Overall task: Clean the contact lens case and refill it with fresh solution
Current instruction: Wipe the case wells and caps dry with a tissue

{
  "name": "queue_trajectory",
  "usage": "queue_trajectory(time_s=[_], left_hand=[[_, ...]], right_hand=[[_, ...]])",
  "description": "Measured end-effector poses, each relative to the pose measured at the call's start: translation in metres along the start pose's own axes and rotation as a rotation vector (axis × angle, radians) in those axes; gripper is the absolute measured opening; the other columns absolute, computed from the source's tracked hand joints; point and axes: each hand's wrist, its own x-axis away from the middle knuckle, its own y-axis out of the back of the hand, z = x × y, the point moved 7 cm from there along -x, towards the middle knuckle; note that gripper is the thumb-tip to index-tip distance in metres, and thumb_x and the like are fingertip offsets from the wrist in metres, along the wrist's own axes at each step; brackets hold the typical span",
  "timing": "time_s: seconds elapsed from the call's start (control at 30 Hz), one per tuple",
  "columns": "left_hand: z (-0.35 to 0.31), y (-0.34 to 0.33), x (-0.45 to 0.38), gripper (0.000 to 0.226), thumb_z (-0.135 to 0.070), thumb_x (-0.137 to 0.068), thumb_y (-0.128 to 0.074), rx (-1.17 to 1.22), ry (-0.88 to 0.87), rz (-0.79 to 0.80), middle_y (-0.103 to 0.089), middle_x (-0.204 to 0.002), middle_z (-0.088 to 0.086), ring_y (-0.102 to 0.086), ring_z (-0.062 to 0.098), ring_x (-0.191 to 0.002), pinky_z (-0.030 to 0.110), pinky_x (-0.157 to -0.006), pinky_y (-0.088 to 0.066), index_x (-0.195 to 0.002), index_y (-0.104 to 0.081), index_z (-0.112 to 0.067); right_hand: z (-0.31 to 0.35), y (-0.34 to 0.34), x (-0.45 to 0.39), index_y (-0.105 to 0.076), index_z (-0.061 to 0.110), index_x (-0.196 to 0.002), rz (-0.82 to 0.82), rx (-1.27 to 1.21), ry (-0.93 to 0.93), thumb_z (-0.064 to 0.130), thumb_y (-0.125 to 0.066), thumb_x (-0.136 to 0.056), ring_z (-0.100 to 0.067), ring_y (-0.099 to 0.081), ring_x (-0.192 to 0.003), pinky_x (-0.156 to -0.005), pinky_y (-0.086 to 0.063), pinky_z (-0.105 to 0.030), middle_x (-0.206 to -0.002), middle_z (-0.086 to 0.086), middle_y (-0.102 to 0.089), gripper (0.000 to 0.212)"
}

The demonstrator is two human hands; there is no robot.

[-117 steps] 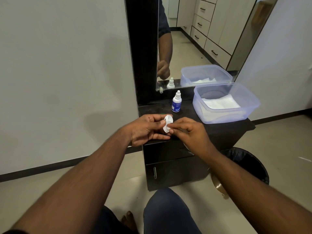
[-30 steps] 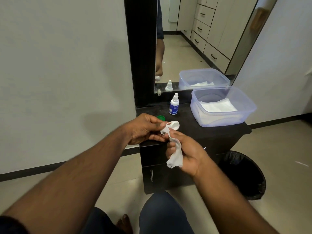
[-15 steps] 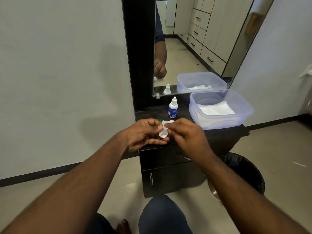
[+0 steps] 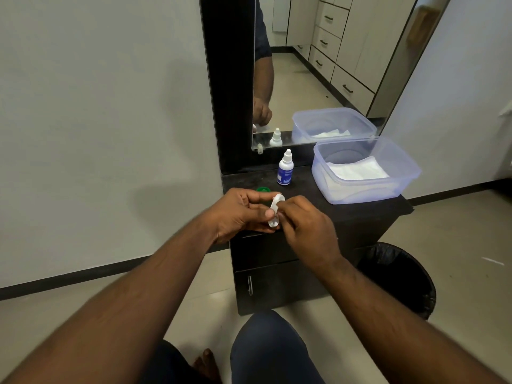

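The left hand (image 4: 238,210) holds the small white plastic contact lens case (image 4: 275,209) up on its edge, fingers curled round it, just above the front left edge of the black cabinet top (image 4: 368,212). The right hand (image 4: 303,221) is pressed close against the case with its fingers bent. A tissue may be tucked in there, but I cannot tell for sure.

To do this step well, I think the person should rub inside each little cup, turn the case slowly, and hold it tight so it does not slip.

A round green cap (image 4: 262,189) lies near the left edge of the top, behind the left hand. The little white bottle with a blue label (image 4: 285,171) stands near the back edge. The clear plastic tub (image 4: 410,173) with white tissues (image 4: 357,170) sits at the right side.

A second ago a long white tissue hung down from the right hand, and that hand was lower. Now the hands are together and no tissue shows.
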Motion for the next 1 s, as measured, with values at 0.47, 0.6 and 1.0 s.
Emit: queue_trajectory(time_s=[0.47, 0.6, 1.0], left_hand=[[-0.004, 0.0, 0.009, 0.049, 0.009, -0.081, -0.066, -0.071, -0.181, -0.169, -0.073, -0.102, 0.015, -0.071, 0.023, -0.096, 0.027, -0.08, -0.057, -0.127, -0.059, -0.007], [-0.002, -0.002, 0.007, 0.061, 0.008, -0.082, -0.065, -0.081, -0.164, -0.117, -0.074, -0.102, 0.014, -0.07, 0.025, -0.099, 0.034, -0.085, -0.057, -0.136, -0.05, -0.016], [-0.003, 0.001, 0.01, 0.052, 0.012, -0.082, -0.062, -0.006, -0.164, -0.118, -0.072, -0.108, 0.014, -0.07, 0.027, -0.101, 0.033, -0.081, -0.059, -0.128, -0.058, -0.011]], right_hand=[[-0.029, -0.018, 0.018, -0.073, 0.011, -0.088, -0.204, -0.686, -0.728, 0.01, -0.071, -0.082, -0.011, -0.066, -0.082, -0.075, -0.052, -0.021, -0.084, 0.001, -0.072, 0.006], [-0.019, -0.003, 0.007, -0.072, 0.008, -0.089, -0.203, -0.434, -0.49, 0.006, -0.068, -0.083, -0.01, -0.062, -0.08, -0.073, -0.047, -0.018, -0.086, -0.002, -0.068, 0.008], [-0.026, -0.007, -0.002, -0.072, 0.009, -0.095, -0.044, -0.309, -0.467, 0.013, -0.065, -0.086, -0.014, -0.063, -0.087, -0.08, -0.049, -0.025, -0.095, -0.003, -0.07, 0.012]])
